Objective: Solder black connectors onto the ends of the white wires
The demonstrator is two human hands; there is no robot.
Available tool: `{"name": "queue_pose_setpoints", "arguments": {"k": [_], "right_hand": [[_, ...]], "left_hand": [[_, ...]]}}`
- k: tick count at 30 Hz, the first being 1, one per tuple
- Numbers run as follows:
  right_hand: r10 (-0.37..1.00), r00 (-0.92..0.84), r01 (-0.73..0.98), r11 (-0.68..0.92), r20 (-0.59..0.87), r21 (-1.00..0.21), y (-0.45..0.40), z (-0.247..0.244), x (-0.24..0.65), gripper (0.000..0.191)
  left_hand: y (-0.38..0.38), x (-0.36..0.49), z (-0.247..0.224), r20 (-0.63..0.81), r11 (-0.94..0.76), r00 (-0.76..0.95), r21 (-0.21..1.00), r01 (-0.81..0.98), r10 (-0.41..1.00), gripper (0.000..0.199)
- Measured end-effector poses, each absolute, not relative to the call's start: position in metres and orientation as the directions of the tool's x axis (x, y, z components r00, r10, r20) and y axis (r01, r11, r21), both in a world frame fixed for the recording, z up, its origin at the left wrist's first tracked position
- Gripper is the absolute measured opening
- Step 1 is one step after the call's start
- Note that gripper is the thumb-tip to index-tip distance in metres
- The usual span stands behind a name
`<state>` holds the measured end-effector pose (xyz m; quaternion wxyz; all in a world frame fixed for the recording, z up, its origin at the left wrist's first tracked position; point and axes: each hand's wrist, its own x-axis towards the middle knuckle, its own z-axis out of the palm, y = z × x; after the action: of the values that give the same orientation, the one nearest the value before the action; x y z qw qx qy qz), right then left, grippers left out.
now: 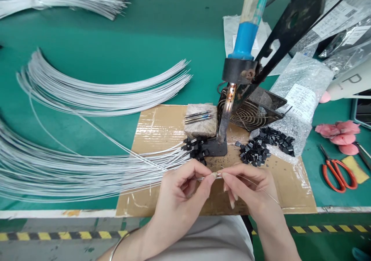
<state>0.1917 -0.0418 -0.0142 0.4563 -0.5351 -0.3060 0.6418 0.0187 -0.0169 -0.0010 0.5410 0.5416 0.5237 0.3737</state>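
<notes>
My left hand pinches the ends of white wires between thumb and forefinger; they trail away to the upper left. Close beside it, my right hand is closed in a pinch on a thin silvery strand, which looks like solder wire and runs back over the hand. The fingertips of both hands nearly meet, hiding the wire ends. Just above them, a soldering iron with a blue handle points down in a black stand. A bundle of white wires with small black pieces at its ends lies left of my hands.
Another wire bundle lies on the green mat. Cardboard lies beneath my hands. A fan, a block with metal pins and loose black pieces surround the iron. Red-handled scissors and a bubble bag lie right.
</notes>
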Motion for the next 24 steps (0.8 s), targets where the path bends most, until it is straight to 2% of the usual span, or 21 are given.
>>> {"name": "queue_pose_setpoints", "arguments": {"k": [3,6,9,17,24], "right_hand": [[0.878,0.006,-0.324,-0.452,-0.479,-0.831,-0.039,-0.009,0.191,0.015],[0.870,0.049,-0.375,-0.439,-0.490,-0.817,-0.038,-0.009,0.191,0.014],[0.906,0.087,-0.385,-0.354,-0.415,-0.852,-0.041,-0.017,0.189,0.016],[0.973,0.026,-0.383,-0.201,-0.228,-0.901,-0.047,-0.026,0.178,0.016],[0.974,0.009,-0.398,-0.205,-0.228,-0.894,-0.045,-0.027,0.181,0.019]], "left_hand": [[-0.019,0.019,-0.003,-0.140,0.116,0.156,0.981,0.156,0.978,0.021],[-0.020,0.019,-0.005,-0.102,0.088,0.101,0.986,0.139,0.990,0.019],[-0.018,0.019,-0.002,-0.084,0.070,0.090,0.987,0.148,0.992,0.018],[-0.015,0.020,0.002,-0.068,0.054,0.078,0.985,0.166,0.995,0.018],[-0.014,0.022,0.002,-0.081,0.066,0.078,0.983,0.172,0.994,0.018]]}}
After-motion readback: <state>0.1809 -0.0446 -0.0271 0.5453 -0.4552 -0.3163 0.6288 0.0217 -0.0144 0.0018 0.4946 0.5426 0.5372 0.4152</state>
